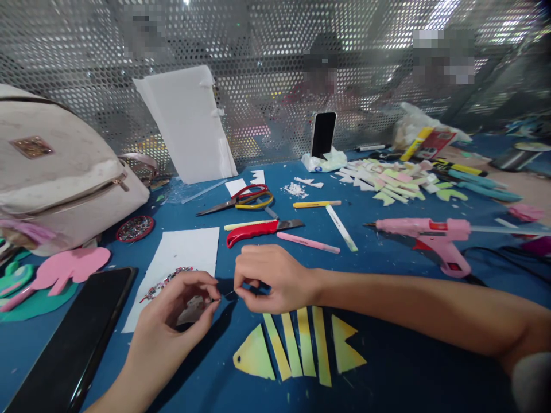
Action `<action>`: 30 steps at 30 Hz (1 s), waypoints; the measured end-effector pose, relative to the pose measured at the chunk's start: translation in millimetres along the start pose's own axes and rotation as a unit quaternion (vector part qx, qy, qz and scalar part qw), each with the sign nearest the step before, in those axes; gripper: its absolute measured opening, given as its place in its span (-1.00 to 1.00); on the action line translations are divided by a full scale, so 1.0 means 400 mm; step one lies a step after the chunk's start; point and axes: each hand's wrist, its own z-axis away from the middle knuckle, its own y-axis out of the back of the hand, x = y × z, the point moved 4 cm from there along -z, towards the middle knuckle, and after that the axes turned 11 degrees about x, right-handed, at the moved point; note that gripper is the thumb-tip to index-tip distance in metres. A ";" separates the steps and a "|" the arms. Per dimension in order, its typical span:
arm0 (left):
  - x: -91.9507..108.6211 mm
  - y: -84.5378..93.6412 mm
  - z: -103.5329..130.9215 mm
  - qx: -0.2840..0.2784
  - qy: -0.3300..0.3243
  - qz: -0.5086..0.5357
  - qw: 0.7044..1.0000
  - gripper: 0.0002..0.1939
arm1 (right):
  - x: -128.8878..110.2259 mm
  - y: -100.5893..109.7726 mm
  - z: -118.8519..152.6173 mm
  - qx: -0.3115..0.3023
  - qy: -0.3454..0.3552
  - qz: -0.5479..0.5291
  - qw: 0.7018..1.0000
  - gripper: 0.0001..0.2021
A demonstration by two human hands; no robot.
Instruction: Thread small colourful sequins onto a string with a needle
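Observation:
Near the middle of the table my left hand (181, 312) pinches something tiny between thumb and forefinger, too small to name. My right hand (273, 279), also pinched, grips a thin dark strand (230, 292), a wire or needle, that points toward the left fingertips. Behind my left hand lies a sheet of white paper (189, 246) with a heap of small multicoloured beads (166, 282). Below my right forearm, a yellow-green paper fish lies in separate pieces: a head (256, 355), several strips (305, 344) and a tail (345, 344).
A red-handled cutter (253, 231), scissors (241, 199) and markers (316, 204) lie beyond my hands. At right is a pink glue gun (430, 229); behind it, a pile of cut paper pieces (387, 178). A phone (73, 338) and a backpack (55, 166) are at left.

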 end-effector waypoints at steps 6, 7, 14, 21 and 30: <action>-0.001 0.001 -0.002 0.001 -0.011 0.007 1.000 -0.91 | -0.004 0.005 -0.004 0.024 0.007 -0.017 1.000 -0.88; -0.004 0.002 -0.004 -0.001 -0.015 0.006 1.000 -0.91 | -0.004 0.006 -0.005 0.026 0.008 -0.019 0.999 -0.88; -0.016 0.006 -0.007 -0.026 -0.042 -0.004 0.999 -0.88 | -0.006 0.008 -0.006 0.031 0.009 -0.022 0.999 -0.88; 0.003 -0.004 -0.001 -0.017 -0.027 0.006 0.999 -0.90 | -0.004 0.003 -0.006 0.003 -0.004 -0.004 1.000 -0.86; -0.005 0.000 0.000 -0.021 -0.024 -0.005 0.999 -0.90 | -0.003 0.002 -0.002 0.008 -0.001 -0.003 1.000 -0.87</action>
